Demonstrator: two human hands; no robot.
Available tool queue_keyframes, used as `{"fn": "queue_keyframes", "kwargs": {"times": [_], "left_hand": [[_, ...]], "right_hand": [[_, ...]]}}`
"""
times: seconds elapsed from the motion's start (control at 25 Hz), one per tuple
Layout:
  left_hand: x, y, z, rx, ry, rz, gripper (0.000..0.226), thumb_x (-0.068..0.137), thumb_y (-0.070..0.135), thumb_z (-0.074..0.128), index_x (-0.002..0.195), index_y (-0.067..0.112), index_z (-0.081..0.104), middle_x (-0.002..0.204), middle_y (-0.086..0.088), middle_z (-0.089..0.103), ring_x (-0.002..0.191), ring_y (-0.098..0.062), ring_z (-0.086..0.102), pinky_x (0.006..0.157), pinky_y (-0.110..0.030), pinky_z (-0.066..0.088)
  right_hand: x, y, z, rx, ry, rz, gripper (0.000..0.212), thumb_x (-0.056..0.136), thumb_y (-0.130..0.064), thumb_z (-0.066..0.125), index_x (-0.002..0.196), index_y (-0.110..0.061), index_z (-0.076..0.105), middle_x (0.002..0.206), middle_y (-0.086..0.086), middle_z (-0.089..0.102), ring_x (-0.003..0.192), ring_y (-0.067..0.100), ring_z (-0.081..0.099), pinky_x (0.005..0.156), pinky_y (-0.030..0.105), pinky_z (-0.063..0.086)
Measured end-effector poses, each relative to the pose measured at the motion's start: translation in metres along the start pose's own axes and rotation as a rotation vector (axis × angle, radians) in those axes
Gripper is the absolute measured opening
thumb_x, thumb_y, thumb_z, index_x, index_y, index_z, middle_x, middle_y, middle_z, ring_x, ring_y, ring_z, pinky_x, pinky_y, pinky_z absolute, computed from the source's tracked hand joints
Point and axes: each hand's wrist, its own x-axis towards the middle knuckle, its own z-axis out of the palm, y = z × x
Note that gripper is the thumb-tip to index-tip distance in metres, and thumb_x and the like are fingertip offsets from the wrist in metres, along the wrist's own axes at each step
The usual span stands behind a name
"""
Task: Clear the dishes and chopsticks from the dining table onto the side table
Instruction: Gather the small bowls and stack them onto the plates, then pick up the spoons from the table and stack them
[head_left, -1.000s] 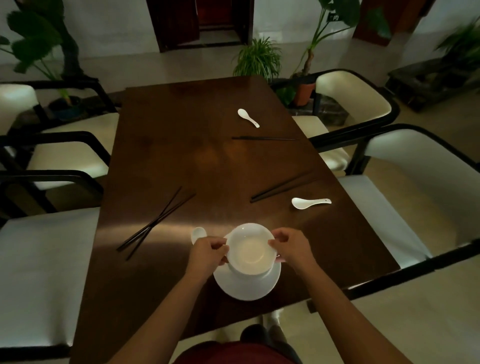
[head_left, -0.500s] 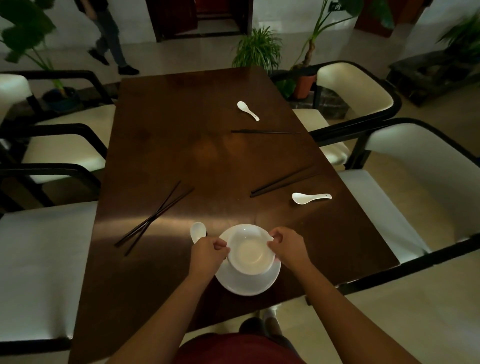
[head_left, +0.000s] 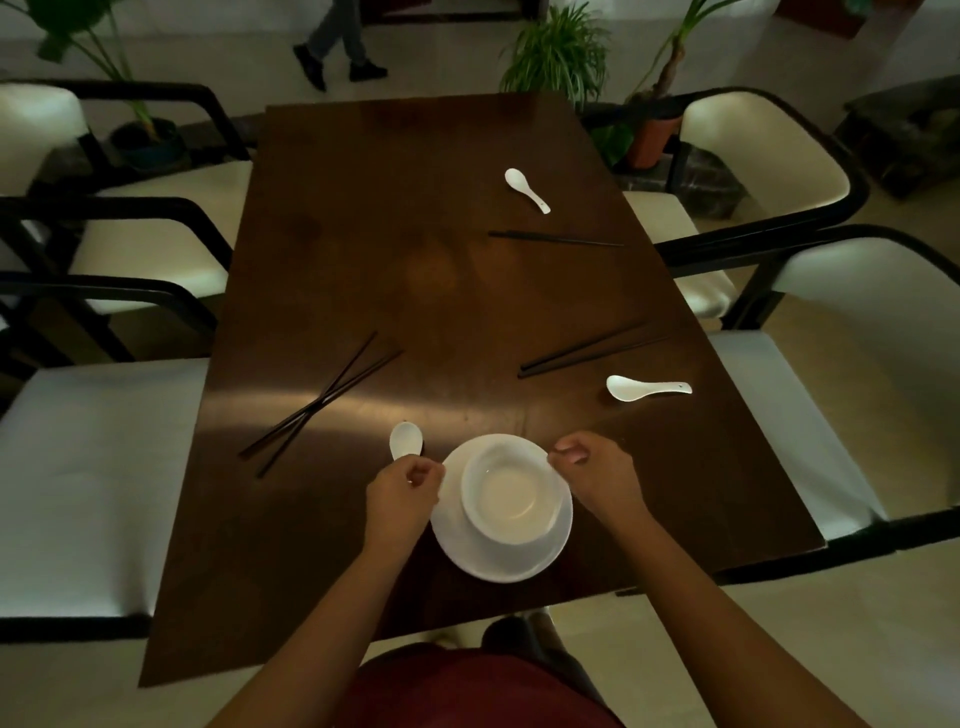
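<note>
Left hand (head_left: 402, 492) was curled, fingertips pinched at the left rim of the round white ceramic plate (head_left: 501, 558); contact looked likely, but I couldn't tell if it truly gripped. Right hand (head_left: 597, 475) was curled too, thumb and forefinger pinched at the plate's upper-right rim, same uncertainty. A white ceramic bowl (head_left: 511, 493) sat upright on the plate, empty, near the front edge of the dark brown wooden worktop (head_left: 415, 270).

Around it: a small white ceramic spoon (head_left: 405, 440) lay just beside the left hand, its handle hidden behind the knuckles. A crossed pair of black chopsticks (head_left: 322, 402) lay to the left, well apart from the plate. A second black chopstick pair (head_left: 587, 354) lay right of centre, with a white spoon on the right (head_left: 644, 388) near it. A far black chopstick pair (head_left: 556, 238) and a far white spoon (head_left: 525, 189) sat toward the back. Nothing lay between the hands and the plate. Cream-cushioned black-framed chairs (head_left: 779, 140) flanked both sides.
</note>
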Motion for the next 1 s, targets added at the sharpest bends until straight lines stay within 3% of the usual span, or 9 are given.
{"fn": "queue_keyframes", "kwargs": {"times": [0.12, 0.28, 0.44, 0.56, 0.72, 1.0], "left_hand": [[0.004, -0.026, -0.010, 0.064, 0.148, -0.098, 0.014, 0.084, 0.022, 0.063, 0.096, 0.015, 0.063, 0.080, 0.008, 0.061, 0.075, -0.011, 0.059, 0.057, -0.014, 0.039], [0.008, -0.052, -0.005, 0.136, 0.039, -0.239, 0.036, 0.081, 0.025, 0.067, 0.113, 0.010, 0.059, 0.100, -0.004, 0.066, 0.082, -0.011, 0.055, 0.069, -0.024, 0.040], [0.012, -0.055, 0.004, 0.152, 0.036, -0.275, 0.022, 0.077, 0.024, 0.071, 0.095, 0.019, 0.061, 0.078, 0.010, 0.059, 0.076, -0.011, 0.060, 0.063, -0.022, 0.042], [0.015, -0.054, 0.007, 0.192, 0.054, -0.252, 0.015, 0.075, 0.023, 0.072, 0.083, 0.019, 0.060, 0.072, 0.009, 0.057, 0.072, -0.012, 0.059, 0.058, -0.022, 0.043], [0.020, -0.053, 0.006, 0.169, 0.056, -0.253, 0.014, 0.076, 0.019, 0.072, 0.081, 0.019, 0.059, 0.069, 0.009, 0.055, 0.064, -0.005, 0.054, 0.053, -0.017, 0.038], [0.026, -0.045, 0.000, 0.075, -0.037, -0.280, 0.011, 0.081, 0.014, 0.066, 0.092, 0.017, 0.065, 0.077, 0.009, 0.059, 0.069, -0.004, 0.055, 0.056, -0.012, 0.039]], "right_hand": [[0.026, -0.034, 0.006, -0.009, -0.032, -0.064, 0.014, 0.082, -0.018, 0.058, 0.091, -0.012, 0.067, 0.090, 0.003, 0.069, 0.084, 0.019, 0.062, 0.073, 0.026, 0.043], [0.067, -0.091, 0.048, -0.060, -0.357, -0.211, 0.029, 0.083, -0.020, 0.063, 0.111, -0.017, 0.064, 0.100, 0.003, 0.066, 0.088, 0.015, 0.058, 0.074, 0.025, 0.045], [0.096, -0.117, 0.093, -0.157, -0.577, -0.302, 0.035, 0.081, -0.015, 0.067, 0.115, -0.011, 0.062, 0.113, 0.011, 0.064, 0.101, 0.024, 0.059, 0.089, 0.038, 0.052], [0.106, -0.117, 0.113, -0.224, -0.683, -0.360, 0.038, 0.079, -0.009, 0.068, 0.117, -0.008, 0.062, 0.117, 0.012, 0.063, 0.101, 0.025, 0.061, 0.086, 0.038, 0.054], [0.110, -0.109, 0.123, -0.172, -0.690, -0.316, 0.033, 0.081, -0.002, 0.064, 0.112, -0.009, 0.065, 0.111, 0.013, 0.066, 0.090, 0.023, 0.065, 0.080, 0.036, 0.057], [0.103, -0.107, 0.114, -0.192, -0.549, -0.353, 0.024, 0.081, -0.003, 0.060, 0.102, -0.012, 0.068, 0.103, 0.010, 0.069, 0.093, 0.023, 0.062, 0.074, 0.028, 0.050]]}}
